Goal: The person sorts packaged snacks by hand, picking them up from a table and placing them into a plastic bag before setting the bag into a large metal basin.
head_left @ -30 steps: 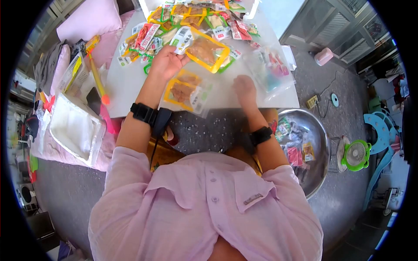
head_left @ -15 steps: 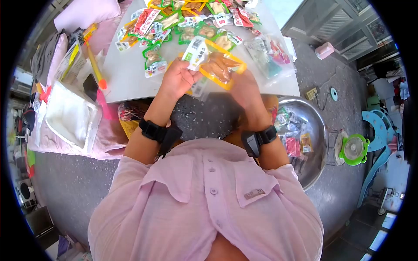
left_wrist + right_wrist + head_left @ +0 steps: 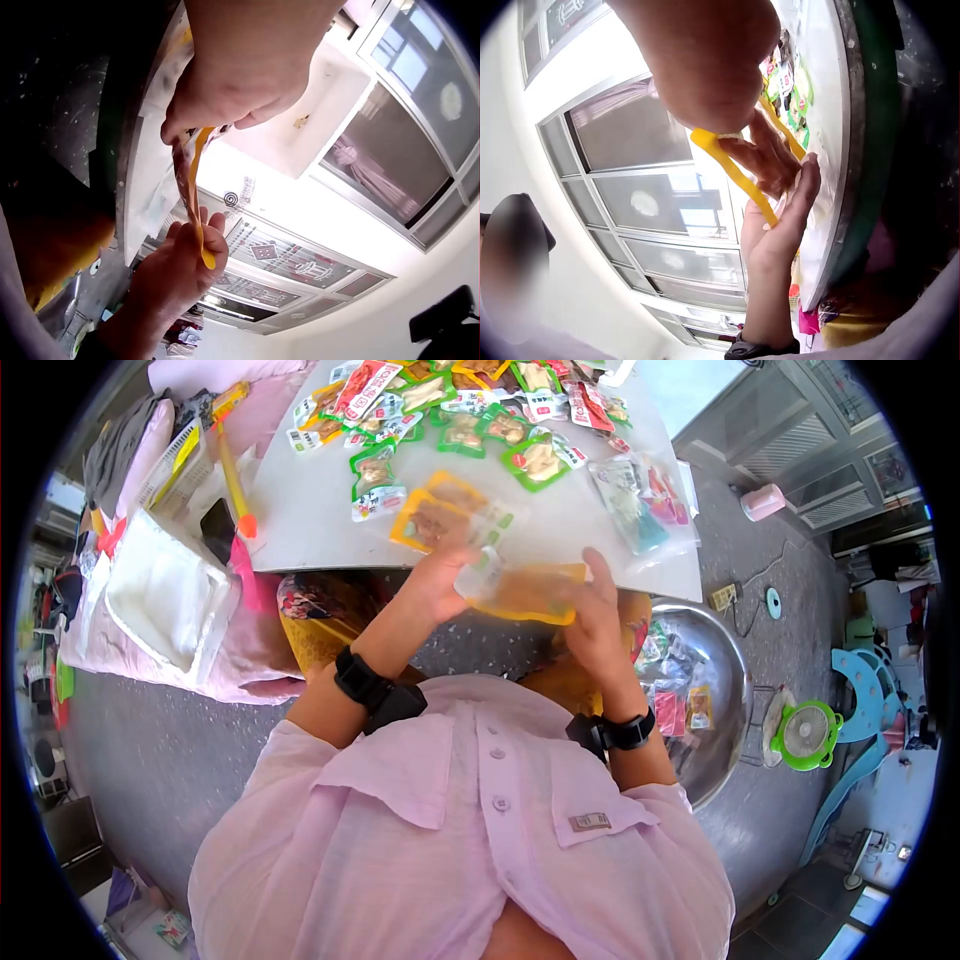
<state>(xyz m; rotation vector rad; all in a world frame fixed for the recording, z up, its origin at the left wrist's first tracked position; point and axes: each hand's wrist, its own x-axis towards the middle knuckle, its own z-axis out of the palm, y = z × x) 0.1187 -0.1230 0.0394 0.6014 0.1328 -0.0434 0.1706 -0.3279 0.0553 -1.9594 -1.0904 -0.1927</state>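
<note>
A yellow-edged clear food packet (image 3: 530,596), blurred by motion, spans both hands just off the table's near edge. My left hand (image 3: 440,584) pinches its white-labelled end, while my right hand (image 3: 597,622) grips the opposite end. In the left wrist view the packet (image 3: 193,176) appears edge-on and slightly bent between the hands. Brown pieces of food show through the packet (image 3: 769,161) in the right wrist view. Behind the left hand, more yellow-edged packets (image 3: 432,520) lie on the table.
Many green, red and yellow food packets (image 3: 460,432) are heaped along the far side of the white table (image 3: 310,520). Clear plastic bags (image 3: 640,510) lie at its right. A steel basin (image 3: 738,690) with packets stands right, a white foam box (image 3: 160,595) left.
The yellow-edged packet has come off the heap's near side toward the body. My right hand, holding nothing at first, has taken its right end. The head view has shifted.
</note>
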